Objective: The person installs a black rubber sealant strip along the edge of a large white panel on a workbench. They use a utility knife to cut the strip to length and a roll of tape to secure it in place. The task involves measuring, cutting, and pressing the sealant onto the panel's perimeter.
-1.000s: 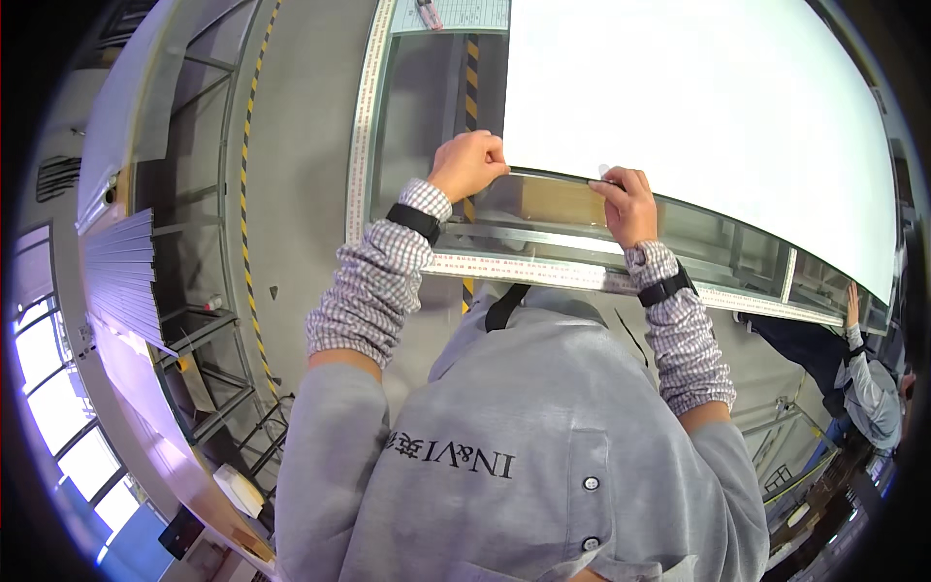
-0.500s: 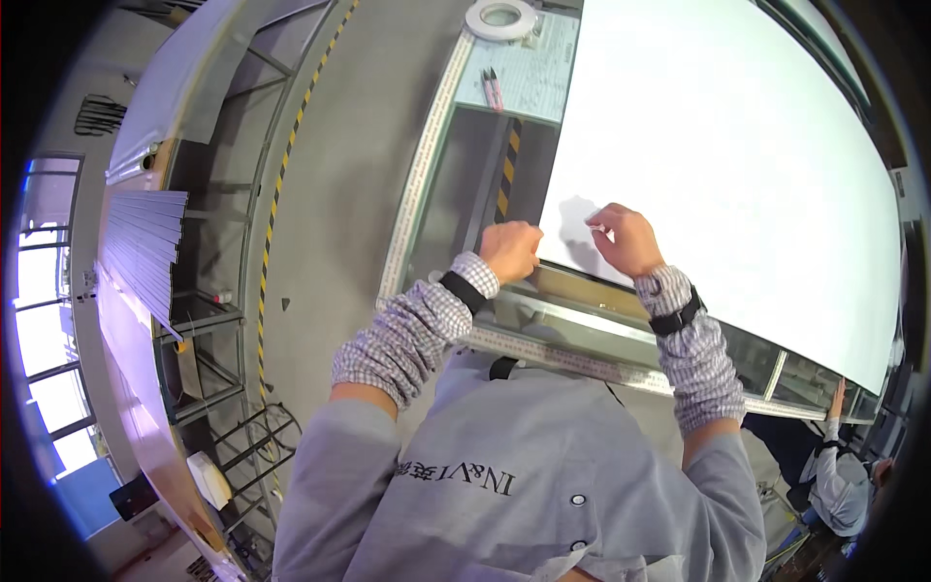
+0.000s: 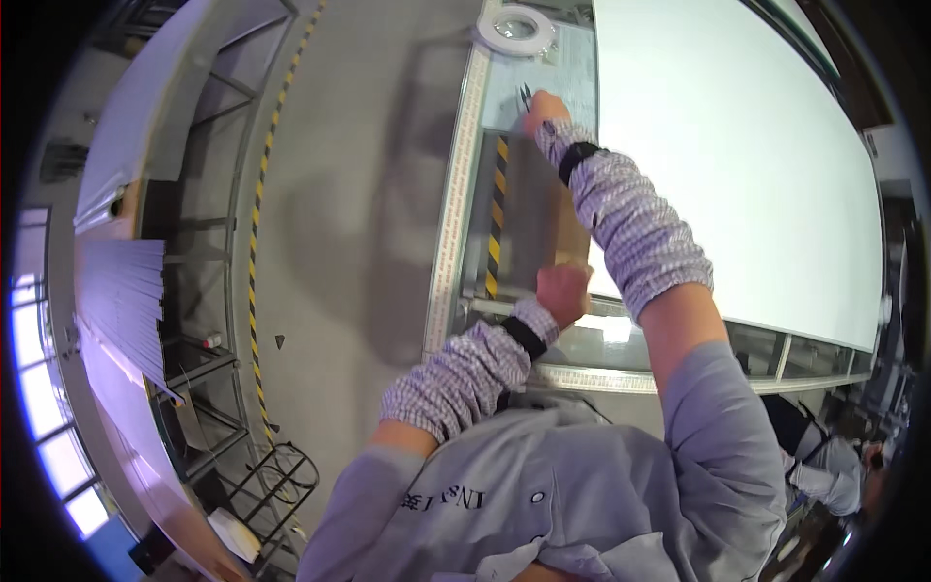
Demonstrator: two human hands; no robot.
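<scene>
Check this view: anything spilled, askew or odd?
Nothing stands out around the right hand or the white sheet. One small oddity: a dark triangular speck on the grey floor, right of the striped line; it looks like stray scrap, though possibly a mark.

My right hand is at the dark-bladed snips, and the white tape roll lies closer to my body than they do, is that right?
Not quite: the white tape roll lies farther from your body than the dark-bladed snips, as the head view shows. Your right hand is indeed at the snips.
</scene>
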